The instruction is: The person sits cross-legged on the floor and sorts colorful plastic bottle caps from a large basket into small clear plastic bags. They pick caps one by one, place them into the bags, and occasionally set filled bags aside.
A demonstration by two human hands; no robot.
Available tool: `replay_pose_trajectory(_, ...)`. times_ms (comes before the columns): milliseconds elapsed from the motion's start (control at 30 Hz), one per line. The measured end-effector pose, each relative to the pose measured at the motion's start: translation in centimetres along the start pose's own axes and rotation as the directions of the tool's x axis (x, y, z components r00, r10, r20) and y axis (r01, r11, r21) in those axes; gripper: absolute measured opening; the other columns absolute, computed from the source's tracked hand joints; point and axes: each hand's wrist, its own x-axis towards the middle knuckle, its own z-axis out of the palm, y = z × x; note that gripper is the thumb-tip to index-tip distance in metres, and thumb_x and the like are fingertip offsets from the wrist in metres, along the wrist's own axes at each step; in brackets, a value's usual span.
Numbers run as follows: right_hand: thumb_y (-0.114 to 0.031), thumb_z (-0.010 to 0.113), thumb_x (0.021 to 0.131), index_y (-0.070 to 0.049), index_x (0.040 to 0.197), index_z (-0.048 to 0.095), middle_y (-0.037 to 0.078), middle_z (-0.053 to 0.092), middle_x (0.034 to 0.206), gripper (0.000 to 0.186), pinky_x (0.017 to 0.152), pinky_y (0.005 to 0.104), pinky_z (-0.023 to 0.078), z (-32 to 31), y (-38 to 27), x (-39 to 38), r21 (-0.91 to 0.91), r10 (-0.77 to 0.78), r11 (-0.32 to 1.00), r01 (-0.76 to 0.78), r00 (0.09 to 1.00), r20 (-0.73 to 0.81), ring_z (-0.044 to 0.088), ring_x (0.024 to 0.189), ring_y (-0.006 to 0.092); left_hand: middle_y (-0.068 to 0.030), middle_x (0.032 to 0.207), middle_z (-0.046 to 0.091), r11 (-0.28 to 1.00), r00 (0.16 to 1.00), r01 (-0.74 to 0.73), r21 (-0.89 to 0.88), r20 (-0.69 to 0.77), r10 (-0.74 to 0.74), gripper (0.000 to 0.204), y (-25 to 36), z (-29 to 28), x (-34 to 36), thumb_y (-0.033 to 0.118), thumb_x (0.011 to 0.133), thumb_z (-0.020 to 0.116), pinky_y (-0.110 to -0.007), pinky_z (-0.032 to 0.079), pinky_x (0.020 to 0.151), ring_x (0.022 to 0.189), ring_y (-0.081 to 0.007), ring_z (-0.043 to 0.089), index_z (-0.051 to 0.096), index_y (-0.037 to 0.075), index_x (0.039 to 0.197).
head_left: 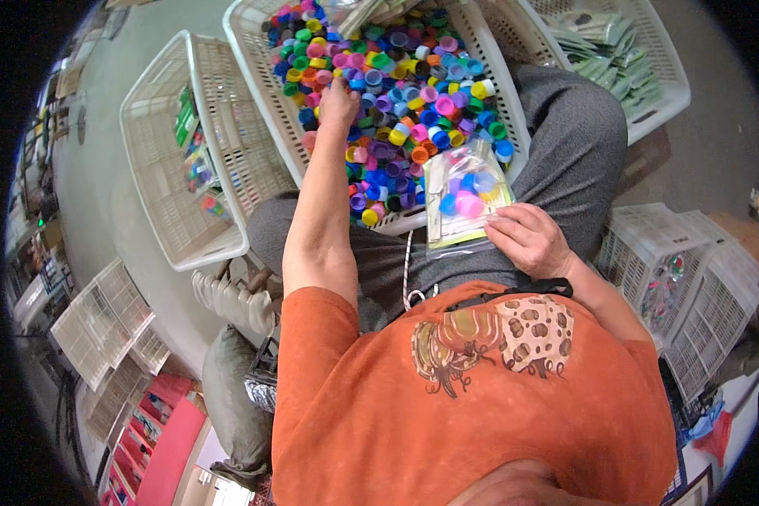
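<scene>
My left hand (pixel 340 103) reaches into a heap of small bottle caps (pixel 394 94) in many colours. Its fingers are drawn together and point down among the caps; whatever lies in them is hidden. The caps fill a white slatted plastic crate (pixel 253 63) in front of me. At the crate's near right corner, my right hand (pixel 530 240) pinches the edge of a clear plastic bag (pixel 447 228). Inside the bag are several pink, blue, purple and yellow caps and a flat pale card or sheet.
Left of the caps stands another white crate (pixel 156 160) with a few packets. A crate at the far right (pixel 675 93) holds many flat greenish packets (pixel 620 72). More packets (pixel 379 13) lie at the caps' far edge. Stacked crates (pixel 641 228) stand to my right, beside my leg (pixel 565 126).
</scene>
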Motion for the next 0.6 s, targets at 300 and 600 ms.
replay_pose_trajectory(300,-0.012,0.06,0.074,-0.001,0.099,0.069,0.007,0.066,0.106,0.028,0.092,0.0381,0.05,0.1,-0.1,0.2,0.006,0.001,1.0,0.0,1.0,-0.017,0.062,0.103,0.0239,-0.0098,0.112,0.065,0.841,0.936,0.182,-0.509,0.352,0.011,0.049,1.5,-2.0,-3.4,0.023,0.087,0.072,-0.035,0.052,0.076,0.099,-0.0188,0.062,0.054,0.006,0.13)
replay_pose_trajectory(600,-0.011,0.061,0.074,0.0,0.098,0.068,0.007,0.066,0.107,0.027,0.091,0.0392,0.051,0.1,-0.1,0.1,-0.001,-0.001,1.0,0.001,1.0,-0.023,0.061,0.104,0.0247,-0.0009,0.107,0.06,0.624,0.883,0.186,-0.759,0.408,0.232,0.043,3.6,-0.8,-6.0,0.019,0.089,0.072,-0.025,0.046,0.065,0.076,-0.0085,0.055,0.059,0.013,0.129)
